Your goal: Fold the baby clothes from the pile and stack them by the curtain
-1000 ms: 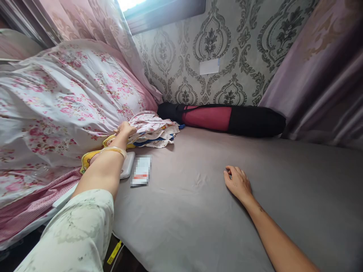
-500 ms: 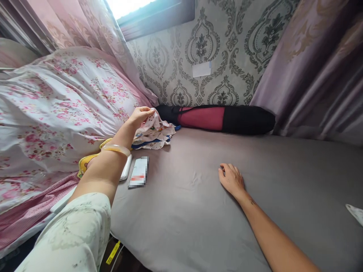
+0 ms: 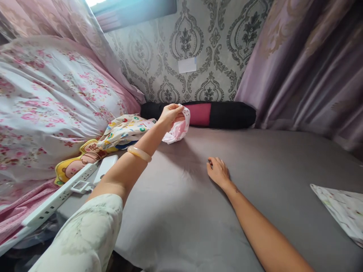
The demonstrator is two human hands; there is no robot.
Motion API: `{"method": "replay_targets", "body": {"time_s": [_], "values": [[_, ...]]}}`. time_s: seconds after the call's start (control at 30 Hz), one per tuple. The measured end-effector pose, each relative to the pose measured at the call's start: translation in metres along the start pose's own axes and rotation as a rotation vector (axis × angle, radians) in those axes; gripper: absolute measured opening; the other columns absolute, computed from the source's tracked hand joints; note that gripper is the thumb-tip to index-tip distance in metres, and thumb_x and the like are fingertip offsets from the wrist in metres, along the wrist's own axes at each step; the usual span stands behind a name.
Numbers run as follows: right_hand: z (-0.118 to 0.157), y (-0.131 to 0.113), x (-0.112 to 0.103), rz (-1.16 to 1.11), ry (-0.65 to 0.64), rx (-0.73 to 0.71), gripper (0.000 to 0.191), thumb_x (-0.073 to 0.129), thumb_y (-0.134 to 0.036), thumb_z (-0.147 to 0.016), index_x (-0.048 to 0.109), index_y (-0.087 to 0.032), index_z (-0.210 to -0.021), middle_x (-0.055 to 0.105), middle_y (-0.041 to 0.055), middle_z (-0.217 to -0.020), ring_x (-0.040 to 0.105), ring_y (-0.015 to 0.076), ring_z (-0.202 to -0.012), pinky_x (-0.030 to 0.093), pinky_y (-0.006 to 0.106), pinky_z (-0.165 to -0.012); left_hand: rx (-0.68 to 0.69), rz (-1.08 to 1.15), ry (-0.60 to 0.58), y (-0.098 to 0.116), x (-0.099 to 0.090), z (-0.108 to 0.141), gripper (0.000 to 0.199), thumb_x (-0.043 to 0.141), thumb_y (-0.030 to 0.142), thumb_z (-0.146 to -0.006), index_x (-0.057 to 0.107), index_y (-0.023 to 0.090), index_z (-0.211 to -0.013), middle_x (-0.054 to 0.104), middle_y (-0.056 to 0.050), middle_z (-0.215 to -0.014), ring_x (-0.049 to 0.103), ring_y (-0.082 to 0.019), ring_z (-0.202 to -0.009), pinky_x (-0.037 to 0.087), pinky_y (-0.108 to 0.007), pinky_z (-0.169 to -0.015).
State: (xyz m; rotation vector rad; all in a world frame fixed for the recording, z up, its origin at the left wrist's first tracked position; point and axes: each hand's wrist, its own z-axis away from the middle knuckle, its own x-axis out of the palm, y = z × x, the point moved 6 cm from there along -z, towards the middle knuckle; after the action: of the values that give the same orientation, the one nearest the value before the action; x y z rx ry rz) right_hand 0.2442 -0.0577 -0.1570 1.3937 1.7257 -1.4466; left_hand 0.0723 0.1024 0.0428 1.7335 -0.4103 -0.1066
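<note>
My left hand (image 3: 172, 114), with a bangle on its wrist, pinches a pink and white patterned cloth (image 3: 178, 130) that hangs just above the grey sheet (image 3: 181, 204). Behind my left forearm lies a crumpled pile of printed cloths (image 3: 124, 130), white with coloured shapes and some blue beneath. My right hand (image 3: 218, 172) rests on the sheet with its fingers loosely curled. It is nearest to bare sheet, and whether anything is under the fingers is hidden.
A black and red long bag (image 3: 232, 115) lies along the patterned wall. At the left are a floral cover (image 3: 56, 98), a yellow cartoon cushion (image 3: 73, 166), a power strip (image 3: 61, 194) and a white box (image 3: 106, 168). A folded patterned cloth (image 3: 343, 211) lies at the right.
My left hand has moved right, lifting the pink and white cloth off the pile. The view has turned right, showing more of the folded cloth. My right hand stays on the sheet.
</note>
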Motion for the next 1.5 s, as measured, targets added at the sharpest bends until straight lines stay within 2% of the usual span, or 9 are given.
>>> {"method": "replay_targets", "body": {"time_s": [0.17, 0.4, 0.6, 0.73, 1.0, 1.17, 1.27, 1.37, 1.5], "values": [[0.0, -0.007, -0.013, -0.275, 0.032, 0.027, 0.022, 0.048, -0.022, -0.089, 0.065, -0.019, -0.102, 0.07, 0.0068, -0.094, 0.063, 0.0186, -0.086, 0.045, 0.03, -0.082, -0.028, 0.112, -0.072, -0.024, 0.064, 0.014, 0.033, 0.079, 0.03, -0.074, 0.05, 0.015, -0.077, 0.062, 0.003, -0.064, 0.065, -0.01, -0.059, 0.057, -0.027, -0.069], [0.0, -0.018, -0.023, -0.63, 0.006, 0.256, 0.034, 0.06, -0.051, -0.083, 0.066, -0.018, -0.084, 0.072, 0.0073, -0.083, 0.068, 0.0195, -0.077, 0.049, 0.029, -0.071, -0.02, 0.226, -0.213, -0.038, 0.139, 0.044, 0.031, 0.076, 0.029, -0.078, 0.047, 0.017, -0.078, 0.059, 0.005, -0.065, 0.064, -0.009, -0.062, 0.057, -0.029, -0.074], [-0.001, 0.003, -0.016, -0.84, 0.063, 0.424, 0.035, 0.058, -0.05, -0.081, 0.068, -0.017, -0.082, 0.071, 0.0074, -0.074, 0.068, 0.0204, -0.072, 0.051, 0.029, -0.064, 0.065, 0.211, -0.247, -0.031, 0.17, 0.066, 0.03, 0.075, 0.031, -0.078, 0.049, 0.017, -0.076, 0.059, 0.004, -0.07, 0.064, -0.009, -0.067, 0.055, -0.027, -0.077], [-0.003, 0.017, -0.03, -0.855, 0.181, 0.468, 0.028, 0.056, -0.045, -0.078, 0.067, -0.019, -0.077, 0.069, 0.0039, -0.07, 0.066, 0.0203, -0.073, 0.051, 0.031, -0.068, 0.179, 0.149, -0.129, -0.022, 0.153, 0.054, 0.028, 0.072, 0.033, -0.079, 0.049, 0.018, -0.074, 0.058, 0.004, -0.071, 0.064, -0.01, -0.072, 0.053, -0.025, -0.075], [-0.012, 0.031, -0.104, -0.912, 0.402, 0.399, 0.026, 0.054, -0.046, -0.075, 0.06, -0.02, -0.077, 0.065, 0.002, -0.074, 0.061, 0.0196, -0.077, 0.05, 0.029, -0.067, 0.491, -0.039, 0.256, 0.009, 0.07, 0.033, 0.03, 0.074, 0.032, -0.077, 0.049, 0.019, -0.069, 0.052, 0.002, -0.075, 0.059, -0.013, -0.086, 0.049, -0.024, -0.075], [-0.013, 0.015, -0.15, -1.032, 0.176, 0.266, 0.021, 0.051, -0.041, -0.076, 0.056, -0.022, -0.085, 0.065, 0.002, -0.076, 0.062, 0.017, -0.071, 0.049, 0.027, -0.061, 0.693, -0.253, 0.42, 0.036, 0.041, 0.065, 0.024, 0.075, 0.025, -0.075, 0.054, 0.017, -0.068, 0.053, -0.004, -0.102, 0.047, -0.018, -0.11, 0.042, -0.028, -0.094], [-0.006, 0.01, -0.174, -1.071, 0.029, 0.235, 0.019, 0.052, -0.036, -0.073, 0.059, -0.021, -0.082, 0.065, 0.0029, -0.077, 0.061, 0.0167, -0.068, 0.048, 0.026, -0.058, 0.559, -0.212, 0.304, 0.028, 0.034, 0.069, 0.026, 0.068, 0.033, -0.081, 0.052, 0.018, -0.067, 0.054, -0.002, -0.084, 0.053, -0.015, -0.09, 0.045, -0.026, -0.078], [0.004, 0.015, -0.189, -1.057, -0.065, 0.228, 0.027, 0.054, -0.043, -0.078, 0.065, -0.019, -0.082, 0.067, 0.0067, -0.076, 0.063, 0.0191, -0.067, 0.048, 0.028, -0.057, 0.295, -0.195, 0.22, 0.0, 0.03, 0.069, 0.033, 0.065, 0.041, -0.081, 0.045, 0.02, -0.063, 0.04, 0.004, -0.059, 0.047, -0.011, -0.062, 0.039, -0.022, -0.056], [0.011, 0.029, -0.19, -0.863, -0.184, 0.22, 0.037, 0.067, -0.055, -0.073, 0.068, -0.019, -0.086, 0.07, 0.0055, -0.075, 0.062, 0.0182, -0.063, 0.047, 0.026, -0.051, 0.033, -0.295, 0.092, -0.045, 0.03, 0.081, 0.035, 0.07, 0.049, -0.075, 0.051, 0.02, -0.069, 0.04, 0.006, -0.056, 0.041, -0.008, -0.051, 0.031, -0.021, -0.048]]}}
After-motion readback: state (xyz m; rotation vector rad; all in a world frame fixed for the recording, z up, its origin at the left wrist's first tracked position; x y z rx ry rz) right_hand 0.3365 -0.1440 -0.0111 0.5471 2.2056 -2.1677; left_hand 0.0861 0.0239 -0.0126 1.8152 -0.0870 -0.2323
